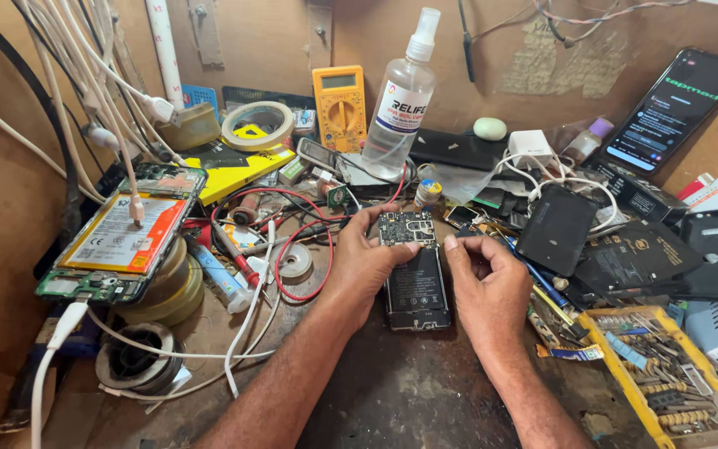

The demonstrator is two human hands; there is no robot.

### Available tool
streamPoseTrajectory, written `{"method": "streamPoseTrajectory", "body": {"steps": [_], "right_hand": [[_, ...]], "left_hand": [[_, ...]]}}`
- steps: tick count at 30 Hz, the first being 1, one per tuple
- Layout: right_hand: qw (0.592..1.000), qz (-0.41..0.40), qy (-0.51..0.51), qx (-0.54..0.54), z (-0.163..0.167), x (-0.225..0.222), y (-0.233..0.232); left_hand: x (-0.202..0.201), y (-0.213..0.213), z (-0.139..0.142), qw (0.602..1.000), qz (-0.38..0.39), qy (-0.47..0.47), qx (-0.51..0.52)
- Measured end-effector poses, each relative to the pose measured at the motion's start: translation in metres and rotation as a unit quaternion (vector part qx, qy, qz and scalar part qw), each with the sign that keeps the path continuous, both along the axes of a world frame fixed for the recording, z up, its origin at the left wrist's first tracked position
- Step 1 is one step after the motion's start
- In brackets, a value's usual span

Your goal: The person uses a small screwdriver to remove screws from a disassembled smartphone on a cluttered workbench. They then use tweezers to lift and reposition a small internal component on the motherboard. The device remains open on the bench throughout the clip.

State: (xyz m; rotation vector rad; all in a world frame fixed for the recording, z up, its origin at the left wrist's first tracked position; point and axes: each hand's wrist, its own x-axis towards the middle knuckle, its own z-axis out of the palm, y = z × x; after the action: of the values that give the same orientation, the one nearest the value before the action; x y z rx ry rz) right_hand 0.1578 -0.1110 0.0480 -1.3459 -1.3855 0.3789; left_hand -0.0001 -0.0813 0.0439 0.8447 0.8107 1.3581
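Note:
An opened phone (415,278) lies back-up on the dark workbench, its black battery and green circuit board exposed. My left hand (365,262) grips its left edge, thumb resting on the board near the top. My right hand (485,283) holds the right edge, thumb tip pressed at the upper right corner of the battery. Both forearms reach in from the bottom of the view.
Another opened phone (122,237) with an orange battery rests on tape rolls at left. A yellow multimeter (340,104), spray bottle (400,104), red and black probe leads (292,249), solder reel (135,362), black back covers (625,249), a lit phone (675,108) and a yellow screwdriver-bit tray (666,374) crowd the bench.

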Motion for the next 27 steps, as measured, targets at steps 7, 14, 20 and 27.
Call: {"method": "streamPoseTrajectory", "body": {"steps": [7, 14, 20, 27], "right_hand": [[1.0, -0.012, -0.019, -0.009, 0.0024, -0.0009, -0.0012], [1.0, -0.02, -0.022, -0.01, 0.0024, -0.001, -0.0011], [1.0, -0.002, -0.006, -0.002, 0.002, -0.0006, -0.0009], [1.0, -0.002, -0.002, -0.007, 0.002, -0.0005, -0.0012]], "left_hand": [[-0.0003, -0.0032, 0.0004, 1.0, -0.001, 0.017, 0.004], [0.0001, -0.0034, 0.002, 1.0, -0.002, 0.021, 0.003], [0.0003, -0.0041, 0.0013, 1.0, 0.0, 0.023, 0.006], [0.0, -0.0039, 0.0016, 1.0, -0.008, 0.014, 0.001]]}}
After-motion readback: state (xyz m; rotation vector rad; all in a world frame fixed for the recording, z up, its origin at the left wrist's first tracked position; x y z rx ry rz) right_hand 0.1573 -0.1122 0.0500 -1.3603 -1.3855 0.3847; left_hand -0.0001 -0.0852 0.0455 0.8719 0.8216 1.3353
